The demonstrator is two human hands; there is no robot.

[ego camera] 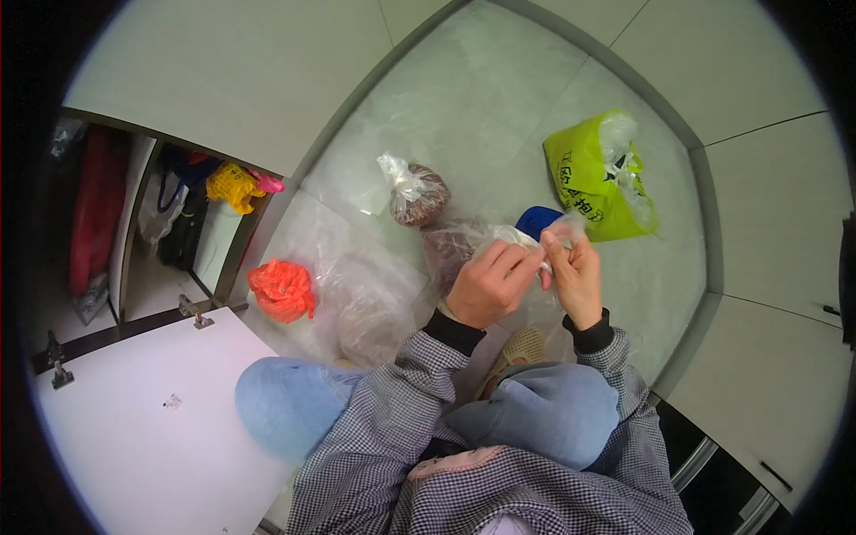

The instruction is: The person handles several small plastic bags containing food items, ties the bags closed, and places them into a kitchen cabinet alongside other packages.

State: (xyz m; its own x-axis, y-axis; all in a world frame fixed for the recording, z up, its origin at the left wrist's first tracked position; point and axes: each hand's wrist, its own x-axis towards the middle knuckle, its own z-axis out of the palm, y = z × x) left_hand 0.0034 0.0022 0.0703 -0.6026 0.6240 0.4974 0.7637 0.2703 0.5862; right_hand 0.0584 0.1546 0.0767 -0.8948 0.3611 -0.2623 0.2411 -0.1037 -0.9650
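Note:
Both my hands meet at the gathered neck of a clear plastic bag (449, 257), whose lower part holds dark reddish contents. My left hand (493, 281) grips the twisted plastic from the left. On the other side, my right hand (574, 274) pinches the bag's loose end between thumb and fingers. Just beyond the bag's neck lies a blue object (537, 221), partly covered by the plastic and my hand. A second clear bag (420, 194), tied at the top and filled with small reddish-brown pieces, rests on the floor farther out.
A yellow-green bag (582, 180) stuffed with plastic bags stands at the right. Crumpled clear plastic (368, 301) and a red plastic bag (282, 290) lie left on the tiled floor. An open cabinet door (154, 414) juts out beside my left knee, below a cabinet holding bags (234, 187).

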